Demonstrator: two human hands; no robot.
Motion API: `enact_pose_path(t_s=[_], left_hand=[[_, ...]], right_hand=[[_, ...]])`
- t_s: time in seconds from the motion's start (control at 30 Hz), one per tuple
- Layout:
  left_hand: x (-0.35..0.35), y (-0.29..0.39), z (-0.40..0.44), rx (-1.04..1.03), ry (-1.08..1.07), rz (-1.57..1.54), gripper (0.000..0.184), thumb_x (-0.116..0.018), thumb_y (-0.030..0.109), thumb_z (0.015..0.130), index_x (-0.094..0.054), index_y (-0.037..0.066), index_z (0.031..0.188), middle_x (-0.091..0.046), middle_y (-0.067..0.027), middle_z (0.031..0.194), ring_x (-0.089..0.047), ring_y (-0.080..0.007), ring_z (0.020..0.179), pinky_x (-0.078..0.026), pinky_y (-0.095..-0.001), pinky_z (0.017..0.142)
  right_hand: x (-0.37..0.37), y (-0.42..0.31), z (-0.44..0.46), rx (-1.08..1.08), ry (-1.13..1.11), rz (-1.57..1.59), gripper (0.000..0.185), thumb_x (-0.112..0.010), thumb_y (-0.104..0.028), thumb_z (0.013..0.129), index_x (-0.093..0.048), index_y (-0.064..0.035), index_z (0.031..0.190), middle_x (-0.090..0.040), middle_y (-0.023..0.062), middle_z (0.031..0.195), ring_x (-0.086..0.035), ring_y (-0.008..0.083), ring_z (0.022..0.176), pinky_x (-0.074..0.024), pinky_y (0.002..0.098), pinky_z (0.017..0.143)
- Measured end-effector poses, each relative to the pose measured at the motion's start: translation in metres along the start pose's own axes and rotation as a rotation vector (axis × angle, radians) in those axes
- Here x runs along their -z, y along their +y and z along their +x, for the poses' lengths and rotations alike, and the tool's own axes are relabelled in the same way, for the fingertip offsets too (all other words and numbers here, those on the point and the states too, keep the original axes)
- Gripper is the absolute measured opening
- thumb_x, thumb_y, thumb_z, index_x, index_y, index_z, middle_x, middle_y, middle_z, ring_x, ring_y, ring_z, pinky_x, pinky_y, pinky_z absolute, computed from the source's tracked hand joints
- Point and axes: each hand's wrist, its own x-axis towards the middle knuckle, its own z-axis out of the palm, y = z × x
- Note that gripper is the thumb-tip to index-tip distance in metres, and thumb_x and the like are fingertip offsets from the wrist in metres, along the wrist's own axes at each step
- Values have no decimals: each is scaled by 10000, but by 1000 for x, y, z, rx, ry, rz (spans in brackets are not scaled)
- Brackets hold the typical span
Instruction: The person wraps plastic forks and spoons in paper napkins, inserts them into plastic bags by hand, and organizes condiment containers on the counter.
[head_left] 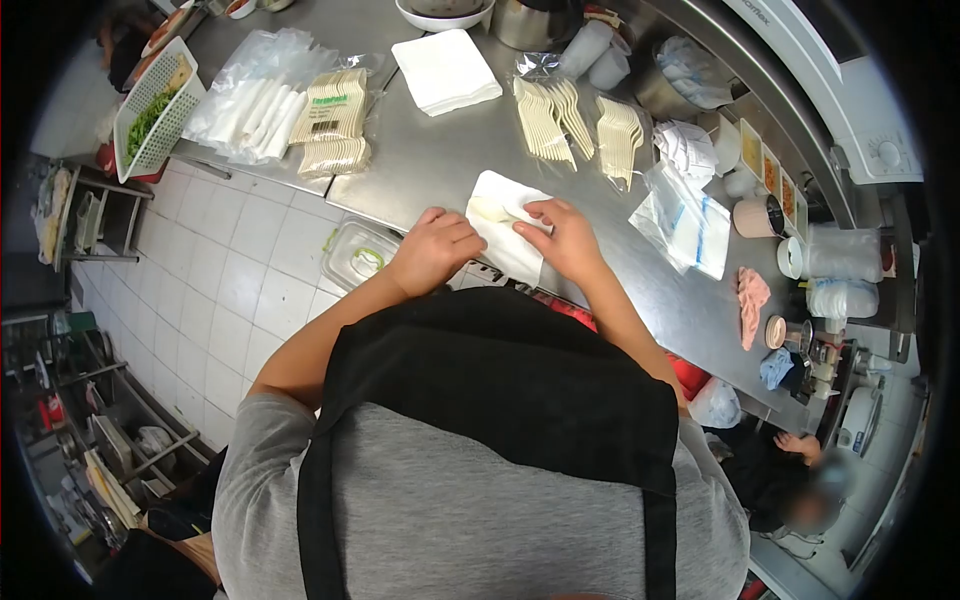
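Note:
A white paper napkin [518, 257] lies spread at the table's front edge, close to my body. On it rests pale cream cutlery [490, 212], partly covered, so I cannot tell how many pieces there are. The fingers of my left hand [432, 252] are curled and grip the napkin's left edge. My right hand [566, 240] pinches the napkin's right side between thumb and fingers, beside the cutlery. Farther back are a stack of white napkins [446, 72], a bag of wooden forks [545, 120] and a bag of wooden spoons [619, 138].
Left on the steel table [400, 165] lie a labelled cutlery pack [335, 115] and a plastic bag of white rolls [255, 110]. Plastic bags [690, 225] and a pink cloth [752, 305] lie right. A lidded container [358, 255] sits below the edge. Another person [770, 475] is lower right.

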Motion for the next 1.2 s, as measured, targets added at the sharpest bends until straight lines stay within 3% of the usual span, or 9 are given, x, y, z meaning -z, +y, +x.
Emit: enact_pose_path(t_s=[0.1,0.3,0.6,0.7,0.8,0.83,0.93,1.0,1.2], left_hand=[[3,-9,24,88,38,-33,165,-697,137,759,-645,119,915,-623,-32,866,-575,-240,903,-407,-393,817],[-9,-42,68,297,-145,-27,171,-706,182,772,-664,116,924,-664,-60,939,-586,-270,942,-407,-426,838],[-39,-59,76,298,-59,16,165,-695,138,766,-610,96,901,-616,-75,921,-558,-279,969,-424,-411,858],[-43,-52,73,191,-41,-17,144,-683,101,770,-583,86,872,-596,-78,849,-562,-300,897,-428,-412,847],[-45,-34,69,130,-16,-93,129,-675,85,782,-571,79,858,-591,-85,818,-565,-317,834,-426,-425,840],[-47,-26,71,102,15,-154,127,-674,85,787,-572,78,862,-592,-88,814,-567,-320,822,-425,-428,839],[-59,-6,93,124,69,-312,129,-680,89,799,-579,64,875,-612,-97,834,-586,-310,831,-432,-412,829],[-67,8,116,271,97,-367,136,-686,90,797,-585,56,881,-621,-97,845,-595,-301,839,-438,-401,821],[-122,63,236,-332,52,-351,118,-696,110,769,-636,92,869,-621,-55,870,-593,-271,872,-467,-380,793]], right_hand=[[12,4,-4,-102,-49,291,305,-757,-303,776,-677,-36,898,-657,124,875,-603,274,746,-494,340,711],[13,20,15,-223,-46,-23,251,-760,-278,744,-671,-68,849,-643,94,798,-597,278,690,-470,368,640],[-3,30,21,-168,73,-225,250,-729,-174,728,-644,-121,957,-622,81,966,-605,288,879,-494,415,711],[0,24,16,193,226,-353,368,-716,-140,754,-589,-108,1098,-632,93,1001,-579,318,957,-464,409,836],[8,13,3,273,121,-100,509,-713,-113,743,-521,-121,1215,-636,105,1039,-542,348,1049,-426,429,927],[10,16,-7,37,-41,-80,559,-693,-78,765,-474,-139,1276,-633,137,1061,-572,358,1016,-461,428,874],[34,20,-31,-158,-129,120,537,-658,-43,798,-455,-146,1284,-629,162,1057,-604,375,965,-491,430,805],[58,25,-58,-119,42,147,531,-582,-2,815,-437,-161,1301,-625,236,964,-615,421,862,-479,467,766],[123,69,-170,-389,478,67,458,-508,56,841,-493,-159,1245,-628,217,1014,-620,356,777,-490,372,734]])
